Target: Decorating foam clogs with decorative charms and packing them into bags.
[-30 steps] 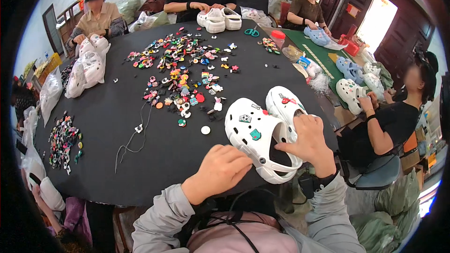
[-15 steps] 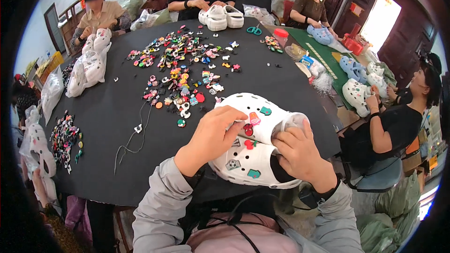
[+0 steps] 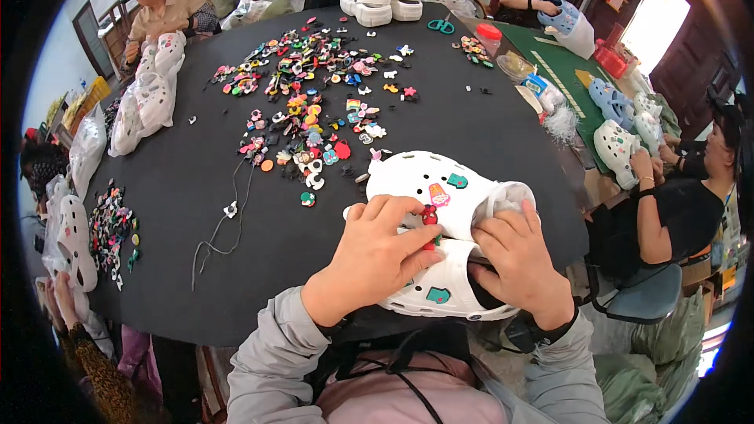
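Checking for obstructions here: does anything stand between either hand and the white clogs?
Nothing visible does: the left hand is right at the red charms on the white clogs, and the right hand holds the pair at the openings.

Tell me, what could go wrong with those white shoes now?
The left grip is at a red charm, which might get knocked loose. The right grip holds both white clogs around their foot openings, so one could perhaps slip. One toe is close to loose charms, so a bump might scatter some.
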### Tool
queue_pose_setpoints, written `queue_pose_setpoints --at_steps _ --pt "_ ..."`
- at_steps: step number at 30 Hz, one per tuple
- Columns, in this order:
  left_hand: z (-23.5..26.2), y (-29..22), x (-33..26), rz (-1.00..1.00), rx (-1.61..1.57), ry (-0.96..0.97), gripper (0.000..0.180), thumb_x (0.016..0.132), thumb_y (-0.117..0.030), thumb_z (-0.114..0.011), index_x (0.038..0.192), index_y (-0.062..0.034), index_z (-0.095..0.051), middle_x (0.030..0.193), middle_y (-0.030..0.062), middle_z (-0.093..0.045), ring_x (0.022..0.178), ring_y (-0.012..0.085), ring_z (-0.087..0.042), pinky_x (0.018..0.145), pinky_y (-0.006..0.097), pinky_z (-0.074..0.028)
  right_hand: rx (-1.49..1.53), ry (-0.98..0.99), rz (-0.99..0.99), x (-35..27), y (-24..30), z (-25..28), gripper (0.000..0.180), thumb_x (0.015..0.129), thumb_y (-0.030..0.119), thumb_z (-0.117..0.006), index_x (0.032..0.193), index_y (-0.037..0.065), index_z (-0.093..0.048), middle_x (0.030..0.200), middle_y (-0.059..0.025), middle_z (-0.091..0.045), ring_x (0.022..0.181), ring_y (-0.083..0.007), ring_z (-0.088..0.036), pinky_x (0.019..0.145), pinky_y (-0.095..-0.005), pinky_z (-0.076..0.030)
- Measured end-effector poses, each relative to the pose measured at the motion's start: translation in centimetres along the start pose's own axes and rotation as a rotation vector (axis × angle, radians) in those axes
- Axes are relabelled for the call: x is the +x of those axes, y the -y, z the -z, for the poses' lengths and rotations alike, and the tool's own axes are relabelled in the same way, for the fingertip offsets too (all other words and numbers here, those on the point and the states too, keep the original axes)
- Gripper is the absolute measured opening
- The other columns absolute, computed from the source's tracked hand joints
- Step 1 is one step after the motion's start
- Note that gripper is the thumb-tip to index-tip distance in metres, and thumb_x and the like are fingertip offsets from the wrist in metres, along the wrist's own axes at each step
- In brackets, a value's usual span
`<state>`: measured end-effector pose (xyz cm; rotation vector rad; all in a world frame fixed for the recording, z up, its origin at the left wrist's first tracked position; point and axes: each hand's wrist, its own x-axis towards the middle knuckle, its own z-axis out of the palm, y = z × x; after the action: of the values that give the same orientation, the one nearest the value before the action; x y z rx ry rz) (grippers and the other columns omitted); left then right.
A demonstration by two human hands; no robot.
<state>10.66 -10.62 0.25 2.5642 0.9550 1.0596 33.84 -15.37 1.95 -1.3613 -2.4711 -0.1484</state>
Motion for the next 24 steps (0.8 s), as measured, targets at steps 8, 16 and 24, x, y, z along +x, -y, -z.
queue_pose_setpoints --at_steps 8,16,24 --pt "-0.3 0.7 -0.4 0.047 -0.149 0.023 0.019 0.079 -0.017 -0.069 0.098 -0.0135 -0.07 0.098 0.0033 -0.06 0.091 0.0219 -0.056 0.075 0.035 -0.04 0.088 0.004 0.001 0.8 -1.1 0.2 0.045 0.066 0.019 -0.075 0.105 0.002 -0.059 0.105 -0.0087 -0.058 0.105 -0.0284 -0.051 0.101 -0.0503 -0.031" --pt "-0.1 2.9 -0.7 -0.092 -0.473 0.074 0.025 0.075 0.0 -0.063 0.098 -0.0089 -0.068 0.102 0.0047 -0.063 0.094 0.0253 -0.059 0.081 0.037 -0.045 0.122 -0.004 0.027 1.2 -1.0 0.2 0.045 0.066 0.017 -0.075 0.103 -0.002 -0.058 0.102 -0.0132 -0.057 0.1 -0.0319 -0.051 0.09 -0.0439 -0.036" --pt "-0.3 3.3 -0.5 -0.108 -0.604 0.105 0.021 0.075 0.001 -0.064 0.094 -0.0067 -0.068 0.102 0.0058 -0.064 0.096 0.0261 -0.06 0.081 0.037 -0.047 0.298 -0.051 -0.088 0.8 -0.9 0.0 0.048 0.065 0.011 -0.075 0.107 0.0 -0.055 0.103 -0.0142 -0.056 0.099 -0.0343 -0.051 0.091 -0.0474 -0.035"
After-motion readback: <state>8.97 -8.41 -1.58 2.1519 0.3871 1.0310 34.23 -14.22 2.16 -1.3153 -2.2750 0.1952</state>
